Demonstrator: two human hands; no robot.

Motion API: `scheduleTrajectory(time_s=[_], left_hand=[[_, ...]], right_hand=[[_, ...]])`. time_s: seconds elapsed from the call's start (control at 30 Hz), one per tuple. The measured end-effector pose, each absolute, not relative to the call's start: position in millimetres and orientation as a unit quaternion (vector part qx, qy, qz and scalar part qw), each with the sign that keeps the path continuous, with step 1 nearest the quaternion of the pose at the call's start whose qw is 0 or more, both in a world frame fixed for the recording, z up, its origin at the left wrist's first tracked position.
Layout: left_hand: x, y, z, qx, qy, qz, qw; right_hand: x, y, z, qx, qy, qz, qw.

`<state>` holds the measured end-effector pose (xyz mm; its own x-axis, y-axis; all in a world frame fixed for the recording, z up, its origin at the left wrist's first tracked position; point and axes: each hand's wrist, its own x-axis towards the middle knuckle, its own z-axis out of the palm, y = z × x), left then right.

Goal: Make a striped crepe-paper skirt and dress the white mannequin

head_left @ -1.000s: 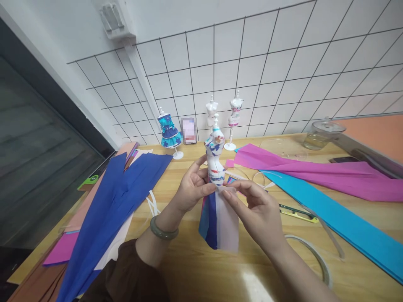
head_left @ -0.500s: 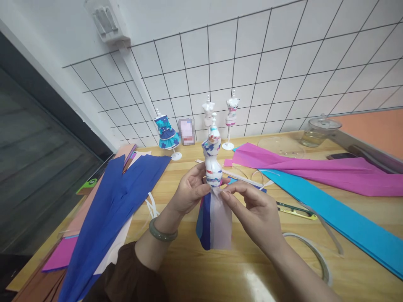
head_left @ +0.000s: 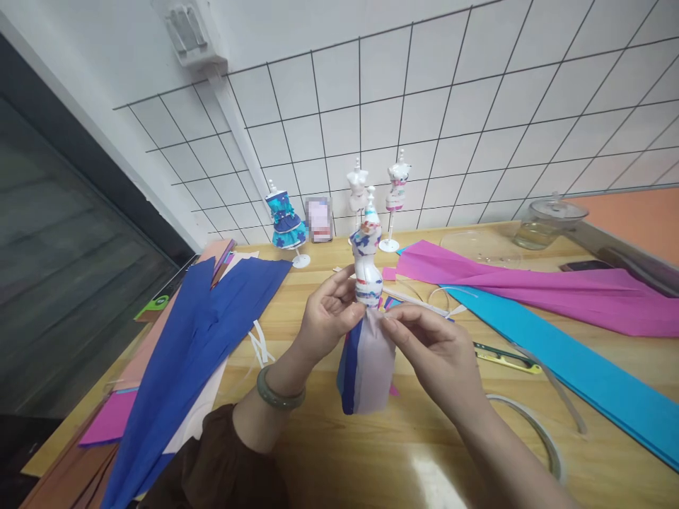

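Upright between my hands is a small white dress form (head_left: 367, 268) with patches of blue, red and pink on its bust and hips. A paper skirt (head_left: 374, 371) hangs from its lower end, with pale pink and dark blue panels in sight. My left hand (head_left: 335, 307) grips the left side where skirt and hips meet, thumb in front and fingers partly hidden behind. On the right, my right hand (head_left: 432, 343) pinches the skirt's gathered top edge between thumb and fingertip. The form's stand is hidden by the skirt.
Dark blue paper (head_left: 212, 332) lies at left, magenta paper (head_left: 520, 283) and light blue paper (head_left: 562, 364) at right. A utility knife (head_left: 506, 357) and a tape roll (head_left: 546, 435) lie near my right arm. Behind stand a dressed form (head_left: 286, 223) and two white forms (head_left: 397, 187).
The whole view has shifted slightly, so most things sit a little further right. The skirt has turned a little, and both hands keep their hold at its top.
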<state>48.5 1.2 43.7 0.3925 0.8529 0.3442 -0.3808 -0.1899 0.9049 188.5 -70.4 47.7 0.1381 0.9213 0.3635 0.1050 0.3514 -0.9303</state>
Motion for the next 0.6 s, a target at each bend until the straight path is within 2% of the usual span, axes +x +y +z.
scheduleTrajectory(time_s=[0.6], left_hand=[[49.5, 1.6, 42.9, 0.588, 0.192, 0.526, 0.584]], right_hand=[[188.4, -70.5, 45.0, -0.421, -0.582, 0.344, 0.604]])
